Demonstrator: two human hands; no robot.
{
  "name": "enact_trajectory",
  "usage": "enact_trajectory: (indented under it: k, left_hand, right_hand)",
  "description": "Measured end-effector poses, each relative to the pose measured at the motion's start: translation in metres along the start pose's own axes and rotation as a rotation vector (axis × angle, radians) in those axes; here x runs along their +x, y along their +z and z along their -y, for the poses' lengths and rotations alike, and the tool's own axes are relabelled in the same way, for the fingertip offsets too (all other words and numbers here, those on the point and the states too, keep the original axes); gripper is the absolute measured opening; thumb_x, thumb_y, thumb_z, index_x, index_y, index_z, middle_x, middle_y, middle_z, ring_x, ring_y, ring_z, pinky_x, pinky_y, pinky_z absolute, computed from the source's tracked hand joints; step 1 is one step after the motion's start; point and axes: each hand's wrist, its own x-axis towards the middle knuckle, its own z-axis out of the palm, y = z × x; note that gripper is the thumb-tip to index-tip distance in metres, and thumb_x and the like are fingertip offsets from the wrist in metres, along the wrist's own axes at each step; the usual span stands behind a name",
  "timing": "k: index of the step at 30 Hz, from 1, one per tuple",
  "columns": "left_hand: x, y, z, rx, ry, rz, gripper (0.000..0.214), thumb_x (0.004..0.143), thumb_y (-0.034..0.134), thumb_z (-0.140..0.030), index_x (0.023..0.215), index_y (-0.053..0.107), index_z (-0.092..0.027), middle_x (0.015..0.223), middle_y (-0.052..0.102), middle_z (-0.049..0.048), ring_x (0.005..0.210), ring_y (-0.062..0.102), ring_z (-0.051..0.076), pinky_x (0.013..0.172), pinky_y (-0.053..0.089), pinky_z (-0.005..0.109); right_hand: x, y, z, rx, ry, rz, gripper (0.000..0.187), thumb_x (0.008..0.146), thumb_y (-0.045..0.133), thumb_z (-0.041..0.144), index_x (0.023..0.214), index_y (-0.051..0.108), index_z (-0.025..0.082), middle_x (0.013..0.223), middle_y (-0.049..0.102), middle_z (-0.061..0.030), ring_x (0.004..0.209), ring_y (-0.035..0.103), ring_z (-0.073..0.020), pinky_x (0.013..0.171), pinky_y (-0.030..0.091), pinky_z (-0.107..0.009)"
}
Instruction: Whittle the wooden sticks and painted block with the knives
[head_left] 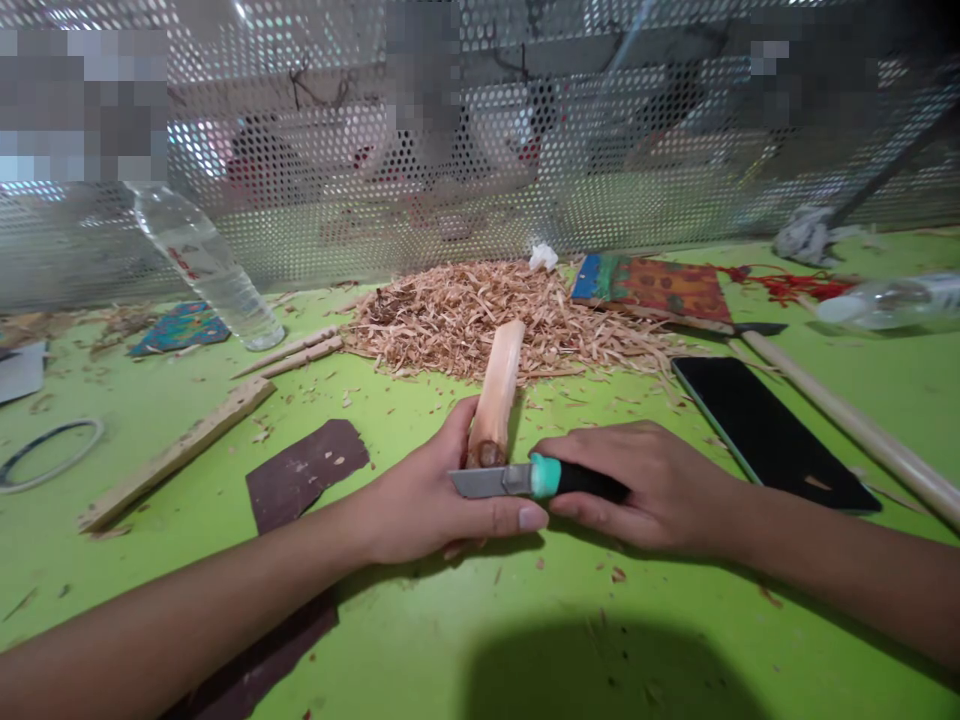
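I am at a bright green worktable [420, 640] closed off at the far side by a perforated metal screen [315, 200]. From the one view on my head, both my hands meet near the middle of the table. My left hand [427, 500] is clamped around the near end of a pale, peeled wooden stick [499, 390] that points away from me toward the far side. My right hand [645, 485] is closed on the black-and-teal handle of a short steel-bladed carving knife [517, 480], the blade lying across the stick's near end, with my left thumb pressed just beside the blade.

Judging by what lies here, a good deal of carving is done: a broad heap of tan wood shavings [487, 320] sits just beyond the stick, and most of its length is bare and smooth. The near end looks darker and rougher, so I judge that part is left to work.

Near left lies a dark brown sheet of sandpaper [307, 470], further left a rough flat wooden slat [180, 450], and far left a clear plastic bottle [206, 265]. To the right rest a black smartphone [772, 430] and a long pale wooden dowel [847, 420].
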Motion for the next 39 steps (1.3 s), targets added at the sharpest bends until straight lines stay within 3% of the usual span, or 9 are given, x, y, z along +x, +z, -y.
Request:
enact_trajectory:
  k: [4, 7, 12, 16, 19, 22, 26, 32, 39]
  left_hand:
    - [-0.001, 0.001, -0.003, 0.020, -0.015, -0.002, 0.084, 0.081, 0.084, -0.038, 0.141, 0.025, -0.028, 0.069, 0.052, -0.0104, 0.045, 0.043, 0.006, 0.038, 0.038, 0.015]
    - [-0.001, 0.006, -0.005, 0.050, -0.014, -0.063, 0.064, 0.085, 0.081, -0.036, 0.126, 0.033, -0.024, 0.059, 0.047, -0.0131, 0.045, 0.042, 0.006, 0.037, 0.034, 0.014]
    - [-0.001, 0.011, 0.001, 0.054, 0.072, -0.167, 0.043, 0.091, 0.075, -0.036, 0.104, 0.036, -0.026, 0.063, 0.044, -0.0130, 0.046, 0.044, 0.005, 0.040, 0.037, 0.014]
    - [-0.001, 0.011, 0.007, 0.030, 0.095, -0.124, 0.047, 0.093, 0.072, -0.043, 0.110, 0.031, -0.028, 0.067, 0.052, -0.0120, 0.045, 0.044, 0.005, 0.039, 0.037, 0.014]
    - [0.000, 0.012, 0.009, -0.027, 0.160, -0.116, 0.043, 0.098, 0.061, -0.052, 0.111, 0.029, -0.027, 0.077, 0.059, -0.0065, 0.056, 0.057, 0.009, 0.044, 0.047, 0.017]
    - [0.002, 0.012, 0.009, -0.099, 0.211, -0.158, 0.051, 0.093, 0.070, -0.049, 0.115, 0.030, -0.026, 0.088, 0.058, -0.0034, 0.074, 0.069, 0.015, 0.048, 0.053, 0.019]
    - [0.003, 0.011, 0.005, -0.120, 0.176, -0.244, 0.059, 0.087, 0.078, -0.044, 0.120, 0.032, -0.026, 0.096, 0.060, -0.0011, 0.074, 0.075, 0.020, 0.049, 0.055, 0.022]
    - [0.001, 0.002, -0.002, -0.105, 0.261, -0.416, 0.033, 0.102, 0.053, -0.053, 0.110, 0.047, -0.022, 0.097, 0.069, 0.0035, 0.093, 0.074, 0.021, 0.081, 0.061, 0.034]
    - [0.002, -0.006, -0.007, -0.180, 0.264, -0.437, 0.038, 0.100, 0.058, -0.052, 0.125, 0.052, -0.024, 0.111, 0.075, 0.0070, 0.109, 0.071, 0.024, 0.092, 0.057, 0.037]
  right_hand:
    - [0.000, 0.001, 0.000, -0.012, -0.011, 0.007, 0.031, 0.105, 0.050, 0.047, 0.114, 0.064, 0.021, 0.088, 0.075, -0.0042, 0.076, 0.070, -0.0188, 0.067, 0.045, -0.027]
    - [0.000, 0.002, 0.001, -0.028, 0.034, -0.030, 0.032, 0.105, 0.049, 0.046, 0.117, 0.064, 0.021, 0.093, 0.077, -0.0060, 0.078, 0.071, -0.0196, 0.068, 0.047, -0.027]
    - [0.000, 0.002, 0.005, 0.000, 0.115, -0.070, 0.028, 0.104, 0.051, 0.045, 0.113, 0.065, 0.022, 0.101, 0.078, -0.0072, 0.081, 0.073, -0.0198, 0.069, 0.049, -0.027]
    - [0.000, 0.002, 0.006, 0.052, 0.130, -0.070, 0.027, 0.104, 0.052, 0.044, 0.113, 0.065, 0.022, 0.101, 0.078, -0.0072, 0.082, 0.073, -0.0200, 0.070, 0.050, -0.027]
    - [-0.001, 0.002, 0.006, 0.054, 0.145, -0.099, 0.027, 0.104, 0.053, 0.043, 0.117, 0.063, 0.022, 0.101, 0.078, -0.0071, 0.083, 0.073, -0.0205, 0.071, 0.050, -0.027]
    - [-0.002, 0.001, 0.006, 0.062, 0.183, -0.146, 0.027, 0.104, 0.052, 0.042, 0.118, 0.063, 0.022, 0.096, 0.077, -0.0048, 0.077, 0.072, -0.0188, 0.066, 0.049, -0.026]
    - [-0.001, -0.004, 0.007, 0.095, 0.279, -0.217, 0.025, 0.105, 0.049, 0.043, 0.113, 0.062, 0.022, 0.075, 0.070, 0.0011, 0.060, 0.063, -0.0150, 0.056, 0.044, -0.025]
    - [0.000, -0.006, 0.008, 0.141, 0.328, -0.235, 0.028, 0.105, 0.047, 0.047, 0.105, 0.061, 0.022, 0.069, 0.064, 0.0026, 0.052, 0.053, -0.0130, 0.049, 0.036, -0.025]
    - [0.001, -0.003, 0.007, 0.162, 0.353, -0.226, 0.031, 0.105, 0.047, 0.049, 0.108, 0.062, 0.022, 0.066, 0.058, 0.0040, 0.055, 0.051, -0.0135, 0.054, 0.036, -0.025]
